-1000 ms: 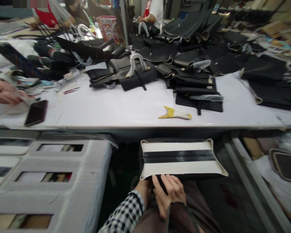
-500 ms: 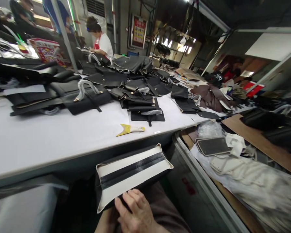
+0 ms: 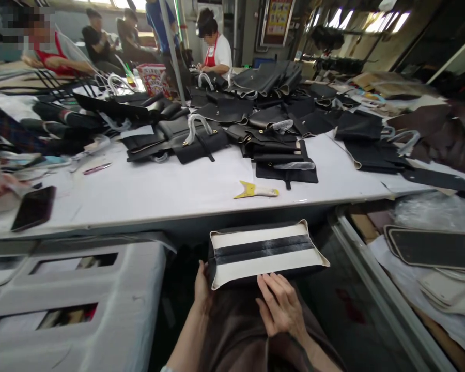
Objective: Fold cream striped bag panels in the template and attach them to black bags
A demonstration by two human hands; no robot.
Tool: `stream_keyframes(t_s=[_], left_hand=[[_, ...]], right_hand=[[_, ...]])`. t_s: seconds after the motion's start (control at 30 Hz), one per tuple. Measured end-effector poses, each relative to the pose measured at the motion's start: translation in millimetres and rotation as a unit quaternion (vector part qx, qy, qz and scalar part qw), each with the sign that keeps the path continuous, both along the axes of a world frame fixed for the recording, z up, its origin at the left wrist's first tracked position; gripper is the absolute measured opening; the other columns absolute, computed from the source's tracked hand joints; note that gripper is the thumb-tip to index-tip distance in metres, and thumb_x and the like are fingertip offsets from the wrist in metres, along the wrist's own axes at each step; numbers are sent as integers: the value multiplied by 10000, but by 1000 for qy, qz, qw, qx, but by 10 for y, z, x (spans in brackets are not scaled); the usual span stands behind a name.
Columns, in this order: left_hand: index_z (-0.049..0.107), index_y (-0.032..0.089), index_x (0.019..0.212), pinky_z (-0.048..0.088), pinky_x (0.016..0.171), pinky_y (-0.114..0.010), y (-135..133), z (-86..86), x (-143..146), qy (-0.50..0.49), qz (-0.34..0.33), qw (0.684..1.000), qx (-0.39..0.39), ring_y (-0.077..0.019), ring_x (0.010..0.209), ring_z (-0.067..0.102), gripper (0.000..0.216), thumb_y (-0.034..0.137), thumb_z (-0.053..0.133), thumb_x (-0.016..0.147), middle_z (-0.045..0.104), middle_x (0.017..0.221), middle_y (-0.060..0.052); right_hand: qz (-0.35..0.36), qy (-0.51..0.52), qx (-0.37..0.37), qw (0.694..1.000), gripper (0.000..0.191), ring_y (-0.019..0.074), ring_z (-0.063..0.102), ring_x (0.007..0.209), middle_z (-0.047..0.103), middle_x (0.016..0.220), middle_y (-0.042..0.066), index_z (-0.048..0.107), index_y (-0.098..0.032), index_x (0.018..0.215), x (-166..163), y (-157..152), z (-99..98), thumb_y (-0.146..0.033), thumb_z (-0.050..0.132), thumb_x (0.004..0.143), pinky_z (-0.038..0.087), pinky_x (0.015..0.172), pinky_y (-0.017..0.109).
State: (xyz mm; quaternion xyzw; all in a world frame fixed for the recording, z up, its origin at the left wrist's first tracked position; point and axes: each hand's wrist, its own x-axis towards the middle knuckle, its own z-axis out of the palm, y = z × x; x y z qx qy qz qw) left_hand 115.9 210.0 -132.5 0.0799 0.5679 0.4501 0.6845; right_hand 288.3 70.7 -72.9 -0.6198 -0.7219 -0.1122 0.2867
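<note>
A black bag body [image 3: 263, 251], its base turned up toward me, rests over my lap just below the table edge. Two cream strips with a black band between them cover the base, and the corners stick out in points. My left hand [image 3: 202, 287] grips the bag's left end, most of its fingers hidden behind it. Along the near edge lie the outstretched fingertips of my right hand [image 3: 282, 305], the thumb held apart below. On the table beyond is a yellow-ended tool with a pale handle [image 3: 258, 190].
Black bag pieces [image 3: 201, 135] are piled across the white table [image 3: 170, 194]. A phone [image 3: 34, 208] lies at left, above a grey covered box [image 3: 135, 299]. At right stands a bin [image 3: 349, 243] with flat panels [image 3: 436, 245]. Co-workers [image 3: 217, 51] sit beyond.
My view has swung left, so the bag and table appear farther right. My left hand now shows at the bag's left end. The right hand's fingers look straighter on the near edge.
</note>
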Motion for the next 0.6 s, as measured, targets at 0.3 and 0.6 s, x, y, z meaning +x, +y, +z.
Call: stream_keyframes(t_s=[0.3, 0.6], left_hand=[[588, 273, 1165, 394, 1050, -462, 238, 934, -400, 424, -191, 811, 355, -274, 1172, 534, 499, 519, 718, 751, 577, 1293, -44], [464, 267, 1354, 419, 1090, -451, 488, 1570, 714, 389, -537, 428, 615, -279, 1361, 418, 584, 500, 628, 844, 464, 1473, -70]], right_hand=[[2, 113, 9, 994, 423, 262, 526, 1156, 620, 1165, 105, 582, -155, 1295, 153, -103, 148, -102, 587, 875, 455, 1000, 437], [-377, 696, -6, 611, 357, 242, 617, 876, 661, 863, 58, 681, -164, 872, 1081, -213, -255, -514, 669, 803, 500, 819, 374]])
